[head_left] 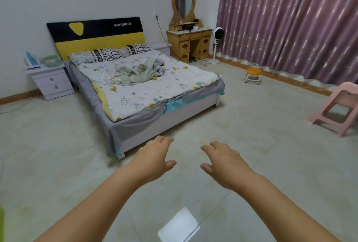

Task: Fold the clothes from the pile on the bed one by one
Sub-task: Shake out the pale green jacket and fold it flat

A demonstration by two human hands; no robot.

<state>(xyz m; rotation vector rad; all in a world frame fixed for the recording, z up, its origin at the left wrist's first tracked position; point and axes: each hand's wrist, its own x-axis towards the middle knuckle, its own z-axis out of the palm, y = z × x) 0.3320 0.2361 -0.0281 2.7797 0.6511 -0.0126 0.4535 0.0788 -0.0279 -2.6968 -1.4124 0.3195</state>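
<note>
1. The landmark is the low bed with a floral white quilt and a black-and-yellow headboard (147, 94). The rumpled pile of pale grey-green and cream clothes (135, 74) lies on the quilt near the middle of the bed, just below the patterned pillows (108, 54).
2. The left hand (153, 159) and the right hand (224, 164) are both stretched out over the glossy tiled floor (251, 154), short of the bed's foot corner and well apart from the pile. Both are spread with fingers loose and hold nothing.
3. No garment looks folded yet, so the task seems to be at its very start; the first step is likely to get to the bed.
4. The clothes look thin, soft and light. They will probably drape and sag rather than hold a shape, and the pieces seem tangled together.
5. A sensible hold would be a free edge on top of the pile, a collar or hem, lifted clear so one piece separates, then taken at two corners to spread it flat on the bare quilt toward the foot of the bed.
</note>
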